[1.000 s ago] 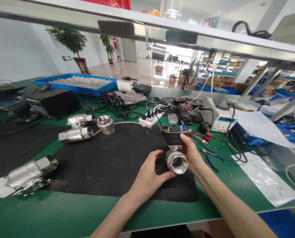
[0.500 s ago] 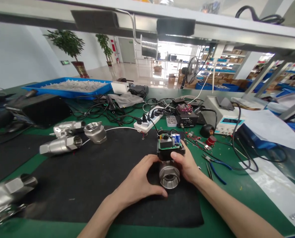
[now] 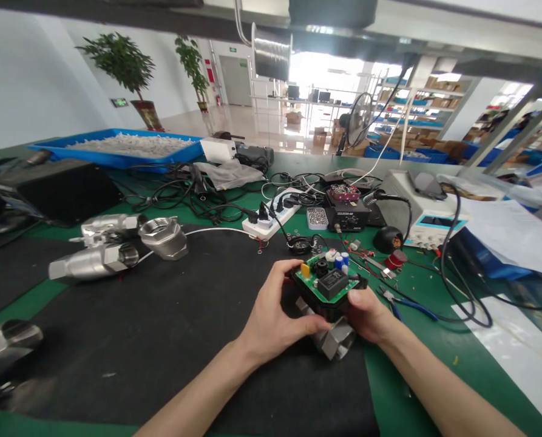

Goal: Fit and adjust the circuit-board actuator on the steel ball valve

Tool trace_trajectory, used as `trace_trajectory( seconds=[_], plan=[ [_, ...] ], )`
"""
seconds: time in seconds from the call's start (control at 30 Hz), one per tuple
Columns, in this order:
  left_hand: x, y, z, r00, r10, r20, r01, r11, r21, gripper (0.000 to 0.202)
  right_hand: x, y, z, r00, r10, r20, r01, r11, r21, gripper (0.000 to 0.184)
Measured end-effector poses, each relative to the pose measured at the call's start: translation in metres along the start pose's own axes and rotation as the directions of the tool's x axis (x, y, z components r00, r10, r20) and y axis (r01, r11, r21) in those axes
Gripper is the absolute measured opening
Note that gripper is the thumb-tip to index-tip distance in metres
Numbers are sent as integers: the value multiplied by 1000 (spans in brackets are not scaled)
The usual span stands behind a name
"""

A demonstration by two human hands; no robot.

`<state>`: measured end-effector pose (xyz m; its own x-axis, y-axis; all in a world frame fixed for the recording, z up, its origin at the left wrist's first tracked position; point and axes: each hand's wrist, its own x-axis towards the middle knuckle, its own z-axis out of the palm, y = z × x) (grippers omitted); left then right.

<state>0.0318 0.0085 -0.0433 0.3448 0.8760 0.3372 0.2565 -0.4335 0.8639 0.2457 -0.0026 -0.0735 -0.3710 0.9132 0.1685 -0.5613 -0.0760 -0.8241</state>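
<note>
Both my hands grip a steel valve body point(image 3: 337, 341) topped by a black housing carrying a green circuit board point(image 3: 326, 280) with small coloured components. My left hand point(image 3: 273, 315) wraps its left side, thumb under the housing. From the right, my right hand point(image 3: 368, 315) clamps the housing, thumb on the board's edge. The assembly rests tilted on the black mat point(image 3: 179, 328).
Several steel valve bodies point(image 3: 107, 246) lie at the left on the green bench point(image 3: 416, 364). Behind are a white power strip point(image 3: 275, 218), tangled cables, a soldering station point(image 3: 347, 209), a power supply point(image 3: 423, 209), blue-handled pliers point(image 3: 411, 303) and a blue tray point(image 3: 116, 149).
The assembly has turned: its open port faced me before, now the circuit board faces up and the valve body points down right. Both hands stayed on it. The view dropped lower.
</note>
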Motion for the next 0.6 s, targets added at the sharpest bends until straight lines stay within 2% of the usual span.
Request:
trace_trajectory(
  seconds=[0.1, 0.2, 0.3, 0.37, 0.5, 0.6],
  plan=[
    [-5, 1, 3, 996, 59, -66, -56, 997, 49, 98, 0, 0, 3, 1000, -17, 2, 17, 1000, -23, 40],
    [-10, 3, 3, 982, 121, -145, -107, 989, 101, 99, 0, 0, 3, 1000, -1, 3, 1, 996, -86, 52],
    [-16, 5, 6, 962, 120, -247, -85, 985, 147, 95, 0, 0, -5, 999, 40, -12, -41, 989, -139, 67],
    [-19, 4, 9, 951, 94, -296, -50, 987, 152, 89, -1, 1, -11, 998, 54, -18, -56, 988, -144, 70],
    [-20, 2, 14, 950, 67, -304, -29, 992, 125, 77, 1, 1, -16, 998, 62, -18, -64, 989, -134, 77],
    [-20, -1, 15, 952, 88, -292, -60, 993, 102, 71, 2, 0, -15, 996, 42, -79, -52, 991, -122, 78]
  ],
)
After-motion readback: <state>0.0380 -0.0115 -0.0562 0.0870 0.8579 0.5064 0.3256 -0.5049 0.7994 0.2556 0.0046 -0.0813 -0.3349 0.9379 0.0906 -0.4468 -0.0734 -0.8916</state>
